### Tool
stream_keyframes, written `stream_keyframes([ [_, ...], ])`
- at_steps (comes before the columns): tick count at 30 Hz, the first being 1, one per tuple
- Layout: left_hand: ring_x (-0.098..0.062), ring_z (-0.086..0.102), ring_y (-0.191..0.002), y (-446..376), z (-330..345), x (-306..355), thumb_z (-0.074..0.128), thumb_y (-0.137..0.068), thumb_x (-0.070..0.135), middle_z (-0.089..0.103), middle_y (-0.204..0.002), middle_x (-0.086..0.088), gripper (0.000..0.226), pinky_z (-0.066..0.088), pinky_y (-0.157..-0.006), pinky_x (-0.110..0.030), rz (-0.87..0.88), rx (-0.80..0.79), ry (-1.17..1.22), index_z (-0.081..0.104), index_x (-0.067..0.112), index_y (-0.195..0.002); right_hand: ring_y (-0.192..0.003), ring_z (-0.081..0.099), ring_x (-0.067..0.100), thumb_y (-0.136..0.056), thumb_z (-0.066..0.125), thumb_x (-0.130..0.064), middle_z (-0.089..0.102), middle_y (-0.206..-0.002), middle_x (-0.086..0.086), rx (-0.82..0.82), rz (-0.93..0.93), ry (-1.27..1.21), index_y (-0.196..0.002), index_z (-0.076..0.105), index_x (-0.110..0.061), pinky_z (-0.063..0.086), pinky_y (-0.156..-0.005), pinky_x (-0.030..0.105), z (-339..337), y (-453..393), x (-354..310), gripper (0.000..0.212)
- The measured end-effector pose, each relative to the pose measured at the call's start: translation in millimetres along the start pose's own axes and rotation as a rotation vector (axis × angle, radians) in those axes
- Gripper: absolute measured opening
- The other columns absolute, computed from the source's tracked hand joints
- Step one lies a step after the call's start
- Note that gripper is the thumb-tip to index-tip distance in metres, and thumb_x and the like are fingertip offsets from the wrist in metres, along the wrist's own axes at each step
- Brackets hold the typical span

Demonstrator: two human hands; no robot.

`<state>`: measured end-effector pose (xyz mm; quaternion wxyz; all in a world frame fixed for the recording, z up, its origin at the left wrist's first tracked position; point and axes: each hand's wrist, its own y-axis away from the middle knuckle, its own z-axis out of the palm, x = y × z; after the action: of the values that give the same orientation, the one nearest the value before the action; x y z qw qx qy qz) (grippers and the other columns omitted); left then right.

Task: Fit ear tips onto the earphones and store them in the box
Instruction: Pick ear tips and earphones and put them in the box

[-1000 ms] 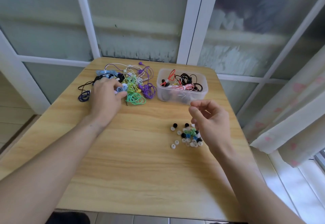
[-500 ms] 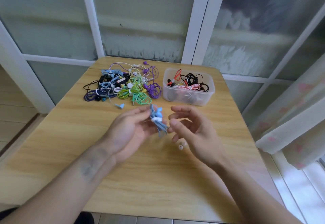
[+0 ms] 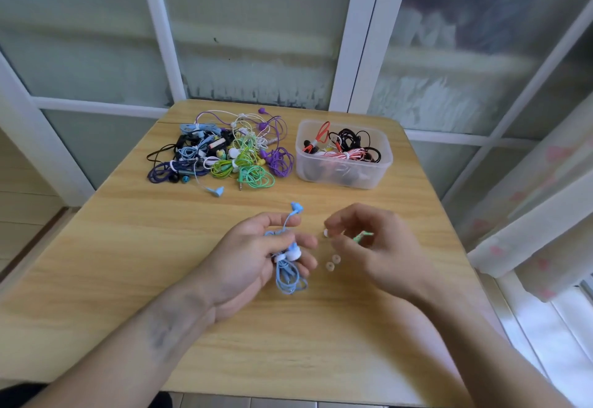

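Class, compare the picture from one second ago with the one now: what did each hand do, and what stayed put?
The left hand left the pile, took the blue earphones and brought them nearer. The right hand now pinches a white ear tip. The box and table stayed.

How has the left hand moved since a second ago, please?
Yes. The left hand left the earphone pile and came toward the person, to mid-table, now holding a blue earphone bundle.

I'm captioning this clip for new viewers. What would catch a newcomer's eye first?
The colourful pile of earphones at the table's far left, beside the clear box holding red and black ones. Nearer, the left hand grips a blue earphone bundle while the right hand pinches a white ear tip.
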<state>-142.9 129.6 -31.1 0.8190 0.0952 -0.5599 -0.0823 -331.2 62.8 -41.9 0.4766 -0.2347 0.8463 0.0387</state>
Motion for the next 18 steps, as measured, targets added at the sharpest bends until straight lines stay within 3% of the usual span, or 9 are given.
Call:
stream_keyframes([
  [2, -0.031, 0.063, -0.066, 0, -1, 0, 0.045, -0.095, -0.005, 0.068, -0.093, -0.019, 0.022, 0.049, -0.052, -0.032, -0.037, 0.006, -0.051, 0.055, -0.001, -0.114, -0.075, 0.058, 0.003, -0.080, 0.067, -0.009, 0.067, -0.085, -0.011, -0.017, -0.046, 0.294, -0.093, 0.071, -0.029, 0.039, -0.064, 0.011, -14, -1, 3, 0.024],
  [5, -0.030, 0.061, -0.064, -1, -1, -1, 0.045, -0.093, -0.005, 0.066, -0.094, -0.018, 0.021, 0.044, -0.047, -0.029, -0.055, 0.028, -0.105, 0.060, -0.003, -0.107, -0.086, 0.054, 0.005, -0.080, 0.070, -0.016, 0.064, -0.092, -0.012, -0.139, -0.073, 0.461, -0.094, 0.073, -0.033, 0.035, -0.071, 0.009, -26, 0, 5, 0.022],
  [11, -0.024, 0.058, -0.056, -1, 2, -3, 0.052, -0.097, 0.017, 0.066, -0.085, -0.012, 0.018, 0.040, -0.042, -0.025, -0.035, 0.064, -0.167, 0.061, 0.003, -0.089, -0.089, 0.044, 0.008, -0.080, 0.075, -0.039, 0.058, -0.091, -0.010, -0.233, -0.159, 0.485, -0.096, 0.075, -0.035, 0.035, -0.073, 0.009, -19, 3, 5, 0.016],
  [18, -0.028, 0.054, -0.055, 1, 1, 1, 0.047, -0.089, 0.013, 0.068, -0.086, -0.016, 0.020, 0.031, -0.041, -0.023, -0.066, 0.075, -0.244, 0.050, 0.004, -0.072, -0.092, 0.043, 0.007, -0.086, 0.072, -0.035, 0.058, -0.092, -0.016, -0.277, -0.096, 0.497, -0.104, 0.073, -0.037, 0.035, -0.073, 0.009, -17, 2, 6, 0.019],
])
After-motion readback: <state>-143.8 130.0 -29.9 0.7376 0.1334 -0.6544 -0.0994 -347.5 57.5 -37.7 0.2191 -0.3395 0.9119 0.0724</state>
